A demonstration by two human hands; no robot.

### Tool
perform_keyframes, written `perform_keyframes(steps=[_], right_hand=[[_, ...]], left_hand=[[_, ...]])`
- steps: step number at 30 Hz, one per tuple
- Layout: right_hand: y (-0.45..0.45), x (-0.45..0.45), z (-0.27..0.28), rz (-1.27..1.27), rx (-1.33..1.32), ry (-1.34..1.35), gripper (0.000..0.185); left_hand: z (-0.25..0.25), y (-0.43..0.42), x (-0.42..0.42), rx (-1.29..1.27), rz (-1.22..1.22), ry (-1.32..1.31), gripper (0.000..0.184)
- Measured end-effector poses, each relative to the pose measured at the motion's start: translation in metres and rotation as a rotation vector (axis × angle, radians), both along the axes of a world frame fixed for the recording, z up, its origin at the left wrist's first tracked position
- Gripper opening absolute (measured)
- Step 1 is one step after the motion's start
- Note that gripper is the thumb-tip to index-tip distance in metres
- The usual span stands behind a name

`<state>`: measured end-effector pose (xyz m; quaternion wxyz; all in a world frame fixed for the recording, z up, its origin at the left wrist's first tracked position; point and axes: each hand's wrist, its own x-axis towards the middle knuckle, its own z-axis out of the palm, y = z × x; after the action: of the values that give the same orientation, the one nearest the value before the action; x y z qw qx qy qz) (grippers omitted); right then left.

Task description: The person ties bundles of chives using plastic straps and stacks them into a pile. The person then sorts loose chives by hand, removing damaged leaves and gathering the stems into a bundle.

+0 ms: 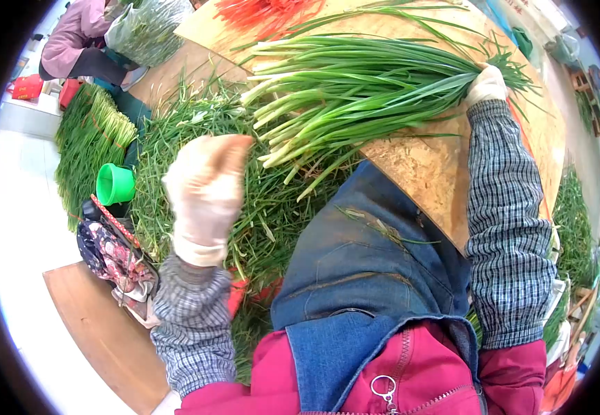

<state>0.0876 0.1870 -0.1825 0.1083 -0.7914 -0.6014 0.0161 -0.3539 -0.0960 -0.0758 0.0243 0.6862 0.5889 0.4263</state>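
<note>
A large bunch of garlic chives [355, 90] lies across the board [417, 173], its pale stem ends pointing left. My right hand [488, 84], in a whitish glove, is closed around the leafy end of the bunch at the right. To the left, my left hand [207, 194] is raised over a heap of loose green leaves [169, 159], apart from the bunch. Its glove is pale, with a brownish stain at the fingertips. Motion smears the fingers, so their grip and anything inside it cannot be made out.
Red ties [269, 15] lie at the board's far edge. At left are tied chives [92, 138], a green bucket [115, 185], a floral bag [110, 249] and a wooden bench [103, 339]. Another person [79, 41] sits at the upper left beside a plastic bag of greens [149, 33].
</note>
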Motion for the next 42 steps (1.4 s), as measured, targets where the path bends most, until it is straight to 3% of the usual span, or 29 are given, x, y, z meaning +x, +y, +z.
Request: perform_keyframes(steps=[2,3,4,5,9,12,17,20,21,24,26,30,32,34,36,40,42], right_hand=[[0.068,0.072,-0.080,0.137,0.116,0.393,0.031],[0.103,0.110,-0.126,0.224,0.195,0.605,0.030],[0.047,0.045,-0.054,-0.044,0.161,1.287,0.028],[-0.020,-0.036,0.034,-0.471,0.351,1.912,0.027],[-0.045,-0.055,0.055,-0.489,0.482,1.891,0.025],[-0.063,-0.067,0.069,-0.450,0.605,1.898,0.023],[-0.090,-0.065,0.086,-0.330,0.731,1.861,0.018],[-0.108,-0.077,0.105,-0.329,0.789,1.897,0.016],[-0.106,-0.075,0.107,-0.343,0.787,2.004,0.017],[-0.119,-0.082,0.119,-0.364,0.812,2.002,0.018],[-0.117,-0.079,0.111,-0.324,0.805,2.055,0.017],[-0.116,-0.076,0.095,-0.334,0.680,2.095,0.015],[-0.109,-0.066,0.078,-0.341,0.663,2.175,0.017],[-0.105,-0.065,0.072,-0.421,0.681,2.137,0.017],[-0.103,-0.055,0.060,-0.393,0.621,2.111,0.017],[-0.103,-0.049,0.058,-0.325,0.512,2.190,0.017],[-0.107,-0.058,0.064,-0.385,0.569,2.191,0.015]], left_hand=[[0.001,0.013,0.031,0.140,-0.072,0.153,0.010],[0.005,0.021,0.046,0.060,-0.059,0.165,0.010],[-0.003,0.031,0.052,0.051,-0.066,0.226,0.008],[-0.008,0.039,0.058,-0.066,-0.017,0.266,0.012],[-0.014,0.058,0.079,-0.331,0.162,0.238,0.029],[-0.037,0.066,0.090,-0.153,0.262,0.187,0.033],[-0.039,0.073,0.100,-0.201,0.278,-0.153,0.025],[-0.044,0.080,0.099,-0.223,0.204,-0.453,0.020],[-0.043,0.080,0.102,-0.304,0.188,-0.758,0.013],[-0.025,0.075,0.108,-0.444,0.159,-1.129,0.011],[-0.007,0.066,0.116,-0.564,-0.072,-1.300,0.009],[0.040,0.006,0.119,-0.809,-0.580,-1.132,0.013],[0.054,-0.018,0.081,-0.871,-0.498,-0.878,0.012],[0.032,-0.030,0.039,-0.768,-0.198,-0.801,0.012],[-0.016,-0.034,-0.008,-0.177,0.246,0.610,0.010],[-0.013,-0.013,0.028,0.090,0.144,0.174,0.007],[-0.016,-0.002,0.046,-0.008,0.094,0.155,0.008]])
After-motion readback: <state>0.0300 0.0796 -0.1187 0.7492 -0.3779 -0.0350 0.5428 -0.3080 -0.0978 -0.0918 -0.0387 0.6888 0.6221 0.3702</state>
